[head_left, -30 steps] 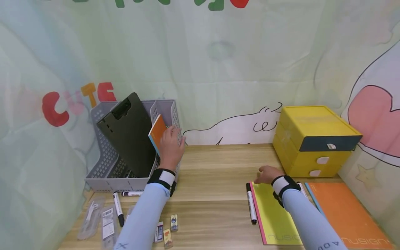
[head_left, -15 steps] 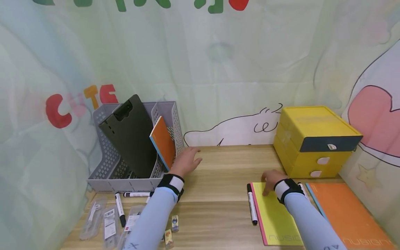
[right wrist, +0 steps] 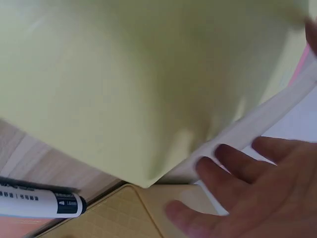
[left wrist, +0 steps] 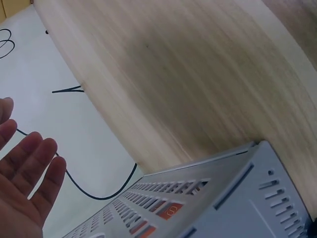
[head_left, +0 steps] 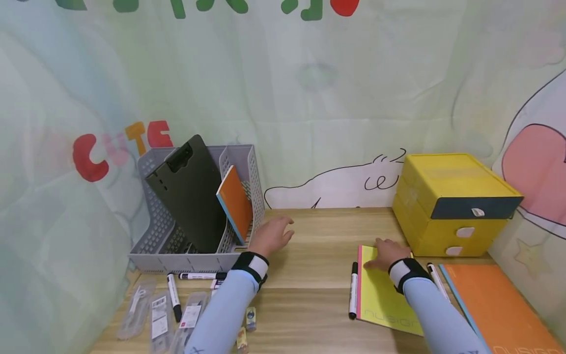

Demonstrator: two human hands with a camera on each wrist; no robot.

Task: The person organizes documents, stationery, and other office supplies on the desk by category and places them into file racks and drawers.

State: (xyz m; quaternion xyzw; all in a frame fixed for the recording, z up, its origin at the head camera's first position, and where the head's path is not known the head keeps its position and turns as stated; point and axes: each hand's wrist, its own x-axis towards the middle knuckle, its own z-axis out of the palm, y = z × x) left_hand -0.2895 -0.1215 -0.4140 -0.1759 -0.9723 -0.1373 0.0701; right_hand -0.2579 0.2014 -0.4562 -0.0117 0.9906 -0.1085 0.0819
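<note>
Left hand (head_left: 273, 235) hovers over the wooden counter (head_left: 318, 246), fingers loosely spread, holding nothing, just right of the grey perforated plastic file organiser (head_left: 194, 241). The organiser holds a black clipboard (head_left: 187, 189) and a tilted orange notebook with a blue spine (head_left: 236, 202), both leaning left. Right hand (head_left: 389, 253) grips the far edge of the yellow notebook with a pink spine (head_left: 382, 300); the right wrist view shows the fingers (right wrist: 233, 158) under its raised cover (right wrist: 148, 84). The notebook lies on the counter near the yellow 3-drawer box (head_left: 455, 204), a black-capped white marker (head_left: 353, 290) just beside its spine. A large orange notebook (head_left: 499, 309) lies to the right.
</note>
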